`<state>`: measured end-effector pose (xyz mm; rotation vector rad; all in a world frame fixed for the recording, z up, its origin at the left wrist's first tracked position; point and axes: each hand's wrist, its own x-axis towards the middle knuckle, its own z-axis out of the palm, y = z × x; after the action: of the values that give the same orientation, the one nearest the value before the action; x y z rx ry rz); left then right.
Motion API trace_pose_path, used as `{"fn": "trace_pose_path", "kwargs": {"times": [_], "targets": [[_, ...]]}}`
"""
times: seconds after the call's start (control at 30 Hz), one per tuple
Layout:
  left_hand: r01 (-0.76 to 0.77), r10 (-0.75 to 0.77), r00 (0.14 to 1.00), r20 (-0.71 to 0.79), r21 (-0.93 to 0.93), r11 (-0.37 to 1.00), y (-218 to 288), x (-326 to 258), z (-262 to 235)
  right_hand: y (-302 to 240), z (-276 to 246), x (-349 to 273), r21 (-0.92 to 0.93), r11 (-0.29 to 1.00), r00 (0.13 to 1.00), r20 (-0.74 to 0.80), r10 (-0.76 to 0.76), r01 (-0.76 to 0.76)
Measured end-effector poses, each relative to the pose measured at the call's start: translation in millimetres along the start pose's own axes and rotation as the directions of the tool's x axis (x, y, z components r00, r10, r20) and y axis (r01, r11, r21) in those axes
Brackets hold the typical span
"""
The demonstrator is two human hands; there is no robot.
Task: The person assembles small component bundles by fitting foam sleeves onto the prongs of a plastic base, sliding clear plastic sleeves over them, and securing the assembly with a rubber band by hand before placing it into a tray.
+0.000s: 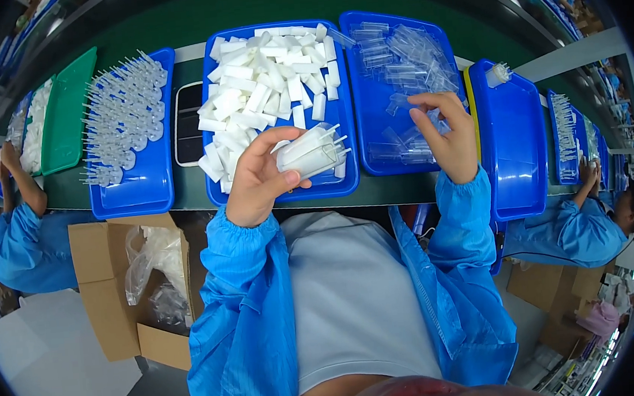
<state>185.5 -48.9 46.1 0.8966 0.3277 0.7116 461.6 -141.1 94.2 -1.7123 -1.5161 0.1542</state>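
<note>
My left hand (261, 174) is closed around a white plastic part with a clear cover (307, 153), held above the near edge of the middle tray. Several thin white prongs stick out of its right end. Over the right-hand tray, my right hand (447, 132) has thumb and forefinger close together on a small clear plastic piece (398, 103). The blue middle tray (349, 182) bears a heap of white rectangular plastic pieces (265, 78). Loose clear plastic pieces (418, 57) lie in the blue right-hand tray (365, 118).
Pronged clear parts (125, 113) stand in rows in a blue tray (140, 198) at left, beside a phone-like black panel (190, 126). Farther right, a blue tray (513, 151) holds one pronged part (499, 74). A cardboard box (103, 292) sits below left. Co-workers sit on both sides.
</note>
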Motion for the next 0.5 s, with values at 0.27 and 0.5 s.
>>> {"fn": "trace_pose_path", "kwargs": {"times": [0.27, 0.5], "targets": [[0.004, -0.005, 1.0, 0.009, 0.087, 0.996, -2.2, 7.2, 15.3, -36.8, -9.2, 7.3, 0.522, 0.839, 0.97, 0.082, -0.228, 0.153], [-0.01, 0.012, 1.0, -0.021, 0.088, 0.996, -6.9, 8.7, 15.5, -47.7, -1.0, 15.3, 0.46, 0.864, 0.943, 0.142, -0.301, 0.207]]}}
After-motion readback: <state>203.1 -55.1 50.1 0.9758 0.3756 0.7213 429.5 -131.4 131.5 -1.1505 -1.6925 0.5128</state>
